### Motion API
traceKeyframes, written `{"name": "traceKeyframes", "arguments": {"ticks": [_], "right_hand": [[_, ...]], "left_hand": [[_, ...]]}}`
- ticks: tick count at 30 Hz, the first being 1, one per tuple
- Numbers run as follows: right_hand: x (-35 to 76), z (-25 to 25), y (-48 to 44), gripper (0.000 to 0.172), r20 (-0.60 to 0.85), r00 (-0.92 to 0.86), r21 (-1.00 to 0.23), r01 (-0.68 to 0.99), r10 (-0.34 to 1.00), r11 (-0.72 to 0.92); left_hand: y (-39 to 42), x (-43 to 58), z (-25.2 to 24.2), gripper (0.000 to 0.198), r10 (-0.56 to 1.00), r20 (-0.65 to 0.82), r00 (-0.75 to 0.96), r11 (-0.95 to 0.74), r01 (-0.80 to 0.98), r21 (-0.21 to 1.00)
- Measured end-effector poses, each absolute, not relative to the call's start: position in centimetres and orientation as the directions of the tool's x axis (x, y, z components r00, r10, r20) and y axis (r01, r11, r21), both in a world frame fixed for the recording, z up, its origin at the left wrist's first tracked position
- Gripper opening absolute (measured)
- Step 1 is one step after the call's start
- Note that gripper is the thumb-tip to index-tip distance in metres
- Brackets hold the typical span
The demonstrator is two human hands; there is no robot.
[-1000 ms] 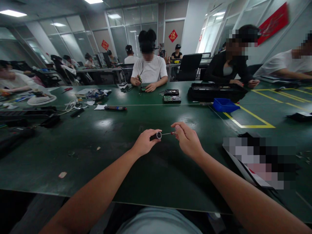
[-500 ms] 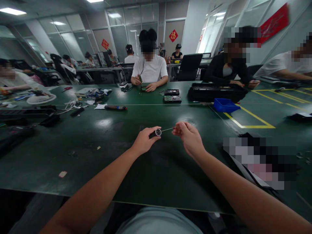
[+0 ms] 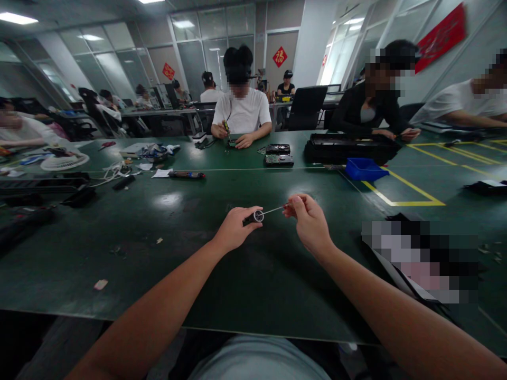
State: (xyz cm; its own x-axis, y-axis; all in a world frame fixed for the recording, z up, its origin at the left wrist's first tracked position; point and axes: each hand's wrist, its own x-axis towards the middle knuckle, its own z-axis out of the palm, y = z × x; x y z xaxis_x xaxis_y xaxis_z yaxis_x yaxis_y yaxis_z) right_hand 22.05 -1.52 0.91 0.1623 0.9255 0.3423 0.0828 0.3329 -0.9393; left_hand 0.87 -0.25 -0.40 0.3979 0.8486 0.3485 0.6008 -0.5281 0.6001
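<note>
My left hand (image 3: 232, 230) is closed around a short black cylinder (image 3: 249, 217), its round, pale-rimmed end facing right and toward me. Between that end and my right hand (image 3: 311, 220) runs a thin metal rod (image 3: 272, 210), like a screwdriver shaft. My right fingers pinch the rod's far part, and any handle is hidden in them. The rod's left tip meets the opening of the cylinder; how deep it reaches I cannot tell. Both hands are held over the green table (image 3: 253, 285).
Across the table a person works on a small part, with opened electronic units (image 3: 279, 159) nearby. A blue tray (image 3: 365, 169) and a long black housing (image 3: 350, 149) stand to the right. A dark tool (image 3: 187, 174), a white fan grille (image 3: 65, 161) and cables lie left.
The rod and my right hand have shifted very slightly up and to the right, and more of the shaft shows. My left hand still holds the cylinder in nearly the same place.
</note>
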Motion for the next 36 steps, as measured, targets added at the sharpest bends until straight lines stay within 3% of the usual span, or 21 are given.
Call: {"name": "traceKeyframes", "arguments": {"ticks": [11, 18, 25, 29, 33, 36], "right_hand": [[22.1, 1.9, -2.4, 0.024, 0.447, 0.123, -0.864, 0.315, 0.886, 0.392], [22.4, 2.6, -2.9, 0.037, 0.475, 0.096, -0.759, 0.549, 0.875, 0.352], [22.2, 2.5, -3.2, 0.016, 0.484, -0.049, -0.740, 0.510, 0.874, 0.438], [22.4, 2.7, -3.2, 0.019, 0.450, -0.045, -0.755, 0.513, 0.892, 0.408], [22.4, 2.8, -3.0, 0.037, 0.437, -0.014, -0.715, 0.602, 0.899, 0.357], [22.3, 2.6, -2.8, 0.030, 0.429, -0.002, -0.724, 0.597, 0.903, 0.345]], "left_hand": [[-0.3, 0.9, -0.3, 0.042, 0.841, 0.357, 0.407, -0.541, 0.597, 0.593], [-0.4, 0.8, -0.5, 0.042, 0.837, 0.348, 0.423, -0.547, 0.612, 0.571], [-0.2, 0.6, -0.6, 0.043, 0.848, 0.345, 0.402, -0.530, 0.620, 0.578], [-0.2, 0.6, -0.6, 0.043, 0.851, 0.339, 0.402, -0.525, 0.627, 0.575], [-0.2, 0.6, -0.6, 0.042, 0.847, 0.342, 0.407, -0.531, 0.620, 0.577], [-0.1, 0.6, -0.6, 0.042, 0.846, 0.344, 0.407, -0.533, 0.615, 0.581]]}}
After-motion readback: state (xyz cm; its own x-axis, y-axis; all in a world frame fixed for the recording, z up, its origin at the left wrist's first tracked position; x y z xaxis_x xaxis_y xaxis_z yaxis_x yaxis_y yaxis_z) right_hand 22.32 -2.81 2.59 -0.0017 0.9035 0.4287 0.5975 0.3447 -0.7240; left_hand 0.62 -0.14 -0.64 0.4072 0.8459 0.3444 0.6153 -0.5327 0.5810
